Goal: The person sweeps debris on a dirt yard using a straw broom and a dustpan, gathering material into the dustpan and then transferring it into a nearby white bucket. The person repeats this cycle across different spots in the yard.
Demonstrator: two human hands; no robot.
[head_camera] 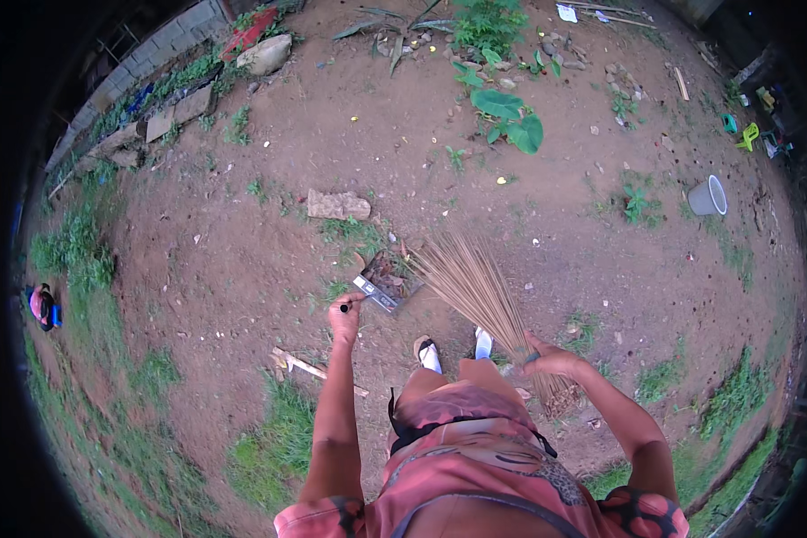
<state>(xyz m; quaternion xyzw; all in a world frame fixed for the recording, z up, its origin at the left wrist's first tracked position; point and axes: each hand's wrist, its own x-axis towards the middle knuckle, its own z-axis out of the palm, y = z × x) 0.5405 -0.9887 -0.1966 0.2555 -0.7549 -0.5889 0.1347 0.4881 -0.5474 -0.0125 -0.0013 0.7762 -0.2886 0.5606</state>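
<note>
My left hand [344, 324] is closed around the upright handle of a dustpan [378, 296], and the handle's dark round end shows above my fist. Dry brown leaves [389, 276] lie in the pan, which rests on the bare soil. My right hand [553, 359] grips a stick broom [474, 286] of thin ribs near its binding. The broom's splayed tips point up and left, close to the pan's right side; whether they touch it I cannot tell.
Beyond the dustpan lies a short log piece [338, 204]. A broken stick [309, 364] is left of my sandalled feet. Broad-leaved plants [499, 104] grow ahead, and a grey bucket [705, 198] lies tilted at right. Stone slabs [181, 111] line the far left.
</note>
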